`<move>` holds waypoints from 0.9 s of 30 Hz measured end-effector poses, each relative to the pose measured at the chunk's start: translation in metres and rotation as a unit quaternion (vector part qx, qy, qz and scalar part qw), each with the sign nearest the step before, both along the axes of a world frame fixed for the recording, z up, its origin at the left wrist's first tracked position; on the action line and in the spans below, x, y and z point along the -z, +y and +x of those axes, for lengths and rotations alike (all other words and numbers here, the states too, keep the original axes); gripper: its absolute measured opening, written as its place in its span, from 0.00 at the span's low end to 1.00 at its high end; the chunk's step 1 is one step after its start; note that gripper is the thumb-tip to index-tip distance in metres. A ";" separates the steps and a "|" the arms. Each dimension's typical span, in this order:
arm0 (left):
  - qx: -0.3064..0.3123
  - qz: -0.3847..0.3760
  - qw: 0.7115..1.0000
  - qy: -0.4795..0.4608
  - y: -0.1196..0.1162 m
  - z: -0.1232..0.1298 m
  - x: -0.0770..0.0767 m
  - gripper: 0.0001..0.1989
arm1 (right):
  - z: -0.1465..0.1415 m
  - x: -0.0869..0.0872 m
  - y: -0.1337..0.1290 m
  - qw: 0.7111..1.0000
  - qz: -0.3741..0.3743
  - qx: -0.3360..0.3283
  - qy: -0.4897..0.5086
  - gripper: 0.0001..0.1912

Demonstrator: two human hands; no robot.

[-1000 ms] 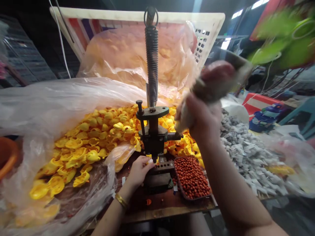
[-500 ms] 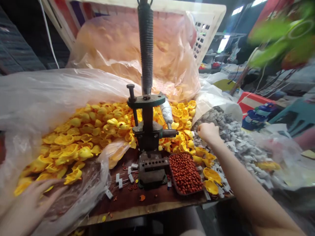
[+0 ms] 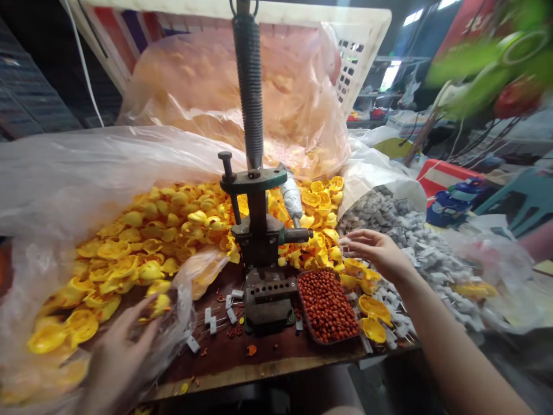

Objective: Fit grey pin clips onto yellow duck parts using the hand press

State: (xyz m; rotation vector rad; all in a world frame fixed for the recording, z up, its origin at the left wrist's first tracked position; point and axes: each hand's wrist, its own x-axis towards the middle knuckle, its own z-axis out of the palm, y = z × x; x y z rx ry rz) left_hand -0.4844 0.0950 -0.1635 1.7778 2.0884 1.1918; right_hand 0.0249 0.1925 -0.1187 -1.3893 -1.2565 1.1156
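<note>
My left hand is at the lower left, thumb and fingers closed round a yellow plastic piece; motion blurs it. Behind it spreads a heap of yellow shells. On the right, my right hand reaches over the edge between the yellow shells and a pile of grey-white parts. Its fingers are stretched forward, with something small and whitish at their tips, too unclear to name. Between my hands stands a dark hand press with a row of holes in its base block. Beside it sits a tray of red-brown beads.
Clear plastic sheeting lies over the left side. A white crate with a filled bag stands behind. Several small white parts with wires lie left of the press. A blurred green fan hangs upper right, above a blue container.
My left hand has moved right and up, with a yellow piece now at its fingers. My right hand has opened from a closed fist near the same spot. The view has shifted slightly.
</note>
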 end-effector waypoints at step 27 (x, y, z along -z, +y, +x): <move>0.264 0.139 0.945 0.134 -0.020 0.152 0.001 0.26 | -0.200 0.014 -0.116 0.922 0.155 -0.218 -0.279 0.19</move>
